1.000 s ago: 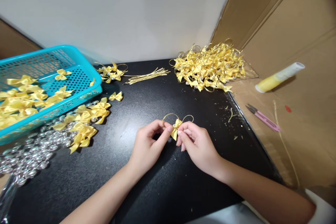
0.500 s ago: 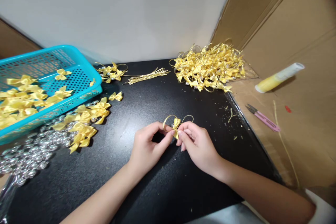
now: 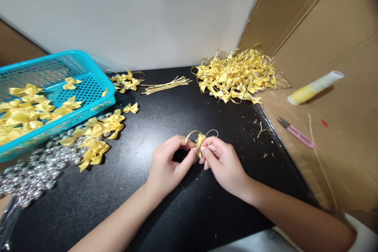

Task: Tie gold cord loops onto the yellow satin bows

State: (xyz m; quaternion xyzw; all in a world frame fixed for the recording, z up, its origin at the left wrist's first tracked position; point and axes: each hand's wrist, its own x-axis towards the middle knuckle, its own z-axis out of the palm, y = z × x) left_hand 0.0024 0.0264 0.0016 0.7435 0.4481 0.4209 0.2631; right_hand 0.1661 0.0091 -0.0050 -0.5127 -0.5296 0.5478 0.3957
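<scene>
Pinching a yellow bow between them, the left hand and right hand each have a closed grip on it, over the middle of the tabletop. Going by the bow, a big bow pile sits at 1 o'clock, gold ties at 11, a blue basket at 10, silver beads at 9 and pink snips at 3.

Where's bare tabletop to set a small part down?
Mostly bare: the black table between gold ties, left hand and right hand; another patch between the left forearm and silver beads. Crowded: left, with basket, beads and loose bows; far right, with the bow pile. Scraps dot the right edge.
</scene>
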